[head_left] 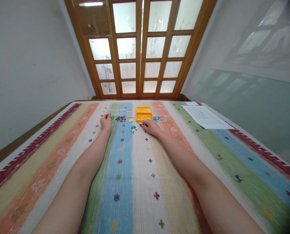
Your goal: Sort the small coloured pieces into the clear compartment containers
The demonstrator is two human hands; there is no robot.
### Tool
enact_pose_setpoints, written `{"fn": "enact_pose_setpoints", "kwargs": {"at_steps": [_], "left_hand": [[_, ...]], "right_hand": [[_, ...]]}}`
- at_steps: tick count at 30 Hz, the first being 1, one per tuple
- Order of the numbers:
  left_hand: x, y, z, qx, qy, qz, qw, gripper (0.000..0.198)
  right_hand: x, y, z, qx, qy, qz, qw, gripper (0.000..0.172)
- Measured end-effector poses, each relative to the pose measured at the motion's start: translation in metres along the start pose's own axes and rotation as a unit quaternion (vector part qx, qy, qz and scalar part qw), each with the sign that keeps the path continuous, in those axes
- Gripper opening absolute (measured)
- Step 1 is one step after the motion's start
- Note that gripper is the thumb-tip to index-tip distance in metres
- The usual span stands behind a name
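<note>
My left hand point(106, 122) is at the left end of a row of clear boxes, beside small green pieces point(112, 118). Its fingers are pinched together; whatever is between them is too small to name. My right hand point(150, 126) rests low in front of the yellow box point(144, 110), thumb and fingertips closed at a tiny dark piece I cannot make out. Between the hands lies a loose cluster of blue, green and white pieces point(133, 129) on the striped tablecloth point(145, 175).
Dark brown pieces point(120, 119) and blue pieces point(157, 119) fill compartments on either side of the yellow box. Printed paper sheets point(205, 117) lie at the right. Beyond the table stand wood-framed glass doors point(140, 48), and a glass panel point(247, 107) leans at the right wall.
</note>
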State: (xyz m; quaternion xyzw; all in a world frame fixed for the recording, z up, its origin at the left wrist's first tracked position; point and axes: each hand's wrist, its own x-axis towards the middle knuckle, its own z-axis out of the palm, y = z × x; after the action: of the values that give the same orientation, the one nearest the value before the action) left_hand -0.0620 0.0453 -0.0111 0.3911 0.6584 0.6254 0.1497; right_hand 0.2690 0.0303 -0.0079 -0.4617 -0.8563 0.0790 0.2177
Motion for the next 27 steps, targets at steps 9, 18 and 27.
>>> {"fn": "enact_pose_setpoints", "kwargs": {"at_steps": [9,18,27], "left_hand": [[0.003,-0.002,0.0,-0.001,0.009,-0.014,1.0,0.027],[0.009,-0.02,0.006,0.021,-0.022,0.03,0.999,0.038],[-0.01,-0.006,0.01,0.093,-0.11,0.119,0.982,0.027]], "right_hand": [[0.0,-0.018,-0.003,0.02,0.011,-0.06,0.998,0.021],[-0.005,-0.041,-0.002,0.003,-0.063,-0.139,0.988,0.027],[-0.005,-0.042,0.002,0.008,-0.06,-0.149,0.987,0.02]]}}
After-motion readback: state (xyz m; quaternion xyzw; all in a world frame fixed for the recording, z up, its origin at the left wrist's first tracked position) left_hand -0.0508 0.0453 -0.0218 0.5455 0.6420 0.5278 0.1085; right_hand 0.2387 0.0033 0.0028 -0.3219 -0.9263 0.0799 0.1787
